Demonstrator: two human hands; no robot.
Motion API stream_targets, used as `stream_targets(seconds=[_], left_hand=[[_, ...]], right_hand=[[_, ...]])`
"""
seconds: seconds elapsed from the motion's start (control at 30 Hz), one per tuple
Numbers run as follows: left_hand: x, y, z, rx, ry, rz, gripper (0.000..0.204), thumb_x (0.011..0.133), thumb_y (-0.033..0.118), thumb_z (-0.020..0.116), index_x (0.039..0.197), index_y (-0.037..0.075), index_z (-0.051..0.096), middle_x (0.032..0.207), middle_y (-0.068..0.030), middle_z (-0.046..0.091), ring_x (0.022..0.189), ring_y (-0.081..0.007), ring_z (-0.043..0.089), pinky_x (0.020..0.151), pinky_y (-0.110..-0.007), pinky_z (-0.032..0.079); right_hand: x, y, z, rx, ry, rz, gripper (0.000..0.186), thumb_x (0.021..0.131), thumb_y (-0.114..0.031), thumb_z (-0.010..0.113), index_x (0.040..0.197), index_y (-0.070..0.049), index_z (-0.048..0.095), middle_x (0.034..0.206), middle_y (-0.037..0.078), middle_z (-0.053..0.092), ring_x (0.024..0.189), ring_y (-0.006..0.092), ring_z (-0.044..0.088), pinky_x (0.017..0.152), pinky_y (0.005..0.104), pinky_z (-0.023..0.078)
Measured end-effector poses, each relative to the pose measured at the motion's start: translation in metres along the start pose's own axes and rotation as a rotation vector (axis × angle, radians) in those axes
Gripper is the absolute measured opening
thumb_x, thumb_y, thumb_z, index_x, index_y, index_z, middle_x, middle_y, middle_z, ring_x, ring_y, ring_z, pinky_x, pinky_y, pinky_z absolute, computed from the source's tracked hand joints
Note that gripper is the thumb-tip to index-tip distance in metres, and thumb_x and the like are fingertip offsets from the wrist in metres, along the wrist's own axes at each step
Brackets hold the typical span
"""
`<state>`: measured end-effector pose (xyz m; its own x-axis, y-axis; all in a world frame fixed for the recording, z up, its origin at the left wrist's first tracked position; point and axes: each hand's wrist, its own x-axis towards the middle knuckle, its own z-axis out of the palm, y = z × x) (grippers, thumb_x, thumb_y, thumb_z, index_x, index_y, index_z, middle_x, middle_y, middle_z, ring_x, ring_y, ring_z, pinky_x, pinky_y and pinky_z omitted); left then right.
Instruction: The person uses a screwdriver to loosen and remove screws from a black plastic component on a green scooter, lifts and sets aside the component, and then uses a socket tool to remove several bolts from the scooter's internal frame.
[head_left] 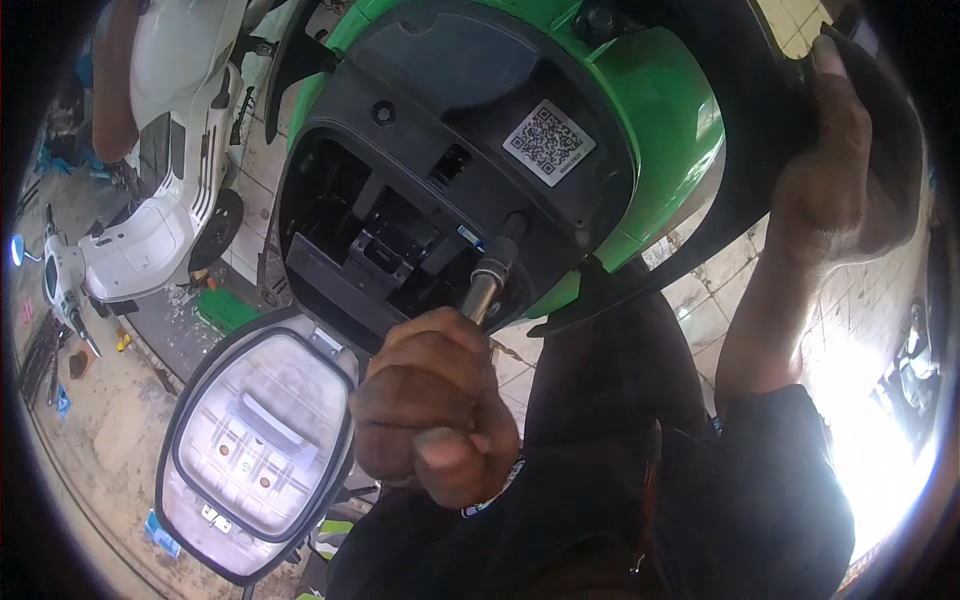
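Note:
My left hand is closed in a fist around the metal shaft of a socket wrench. The tool's dark socket end rests at a round hole in the black inner panel of a green scooter. My fist hides its handle. On the right, my right hand is against a large black curved panel beside the green bodywork, one digit stretched along its edge. Its other fingers lie in shadow and seem to curl around the panel. Below the hole, an open compartment shows sockets and a dark connector block.
An open lid with a pale underside hangs at the lower left. White scooters stand at the far left by a green box. Tiled floor shows beneath the green scooter. Strong glare fills the right side.

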<state>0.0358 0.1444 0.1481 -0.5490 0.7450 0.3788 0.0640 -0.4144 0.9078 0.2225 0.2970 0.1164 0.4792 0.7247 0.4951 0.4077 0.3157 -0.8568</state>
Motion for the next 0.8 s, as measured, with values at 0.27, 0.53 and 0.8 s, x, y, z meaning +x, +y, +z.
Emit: stream_targets(seconds=[0.27, 0.53, 0.8], left_hand=[[0.067, -0.038, -0.018, -0.621, -1.278, -0.084, 0.024, 0.080, 0.016, 0.081, 0.090, 0.010, 0.061, 0.079, -0.0093, 0.061, 0.058, -0.0154, 0.058, 0.043, -0.029, 0.039], [0.022, -0.039, -0.027, -0.309, -0.417, 0.070, 0.029, 0.091, 0.028, 0.072, 0.113, 0.018, 0.057, 0.102, -0.0058, 0.053, 0.086, -0.0261, 0.068, 0.073, -0.037, 0.055], [0.020, -0.034, -0.016, -0.422, -0.523, -0.032, 0.028, 0.093, 0.019, 0.066, 0.119, 0.010, 0.058, 0.103, -0.0096, 0.060, 0.086, -0.0239, 0.067, 0.069, -0.037, 0.052]], right_hand=[[-0.003, 0.003, -0.003, -0.046, 0.006, -0.025, 0.023, 0.080, -0.004, 0.072, 0.102, 0.004, 0.071, 0.096, 0.014, 0.070, 0.086, 0.0228, 0.068, 0.076, 0.0321, 0.056], [-0.005, 0.008, -0.017, -0.182, -0.183, -0.285, 0.026, 0.081, -0.008, 0.071, 0.106, 0.003, 0.070, 0.097, 0.012, 0.068, 0.090, 0.0241, 0.066, 0.078, 0.0332, 0.054], [-0.076, -0.045, -0.006, 0.153, -1.339, -0.294, 0.062, 0.061, -0.008, 0.080, 0.122, -0.004, 0.065, 0.117, 0.011, 0.065, 0.093, 0.0322, 0.063, 0.082, 0.0397, 0.053]])
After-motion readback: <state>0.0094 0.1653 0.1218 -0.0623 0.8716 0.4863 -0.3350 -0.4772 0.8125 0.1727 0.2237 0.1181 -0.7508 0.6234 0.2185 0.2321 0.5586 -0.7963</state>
